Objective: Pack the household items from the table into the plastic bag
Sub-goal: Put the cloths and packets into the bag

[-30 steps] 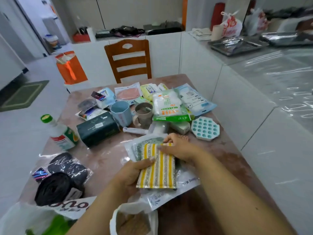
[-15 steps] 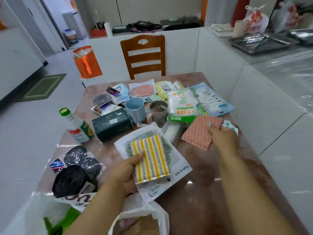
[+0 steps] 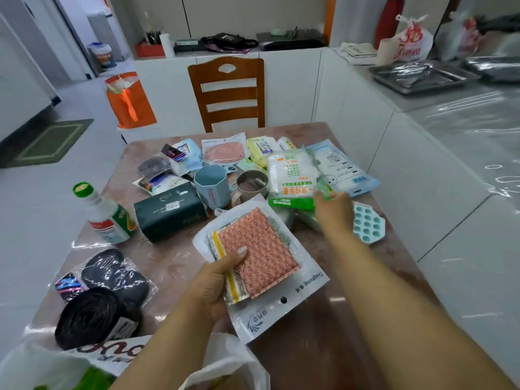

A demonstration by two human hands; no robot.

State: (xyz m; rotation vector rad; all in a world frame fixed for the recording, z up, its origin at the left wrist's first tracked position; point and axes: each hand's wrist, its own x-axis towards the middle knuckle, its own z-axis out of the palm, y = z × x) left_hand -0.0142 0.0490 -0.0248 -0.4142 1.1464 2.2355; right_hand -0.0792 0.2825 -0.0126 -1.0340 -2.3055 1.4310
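Since half a second ago the pink cloth joined the stack pinched by the left hand; right hand pinches the glove pack, gathering. Next: bag them.

Even, soft indoor light; white glare streaks on the glossy worktop and right of it; edges bow and blur.

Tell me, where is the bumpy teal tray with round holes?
In the head view, the teal silicone tray with round holes lies flat near the brown table's right edge, just right of the person's right hand, in front of the pale blue packet.
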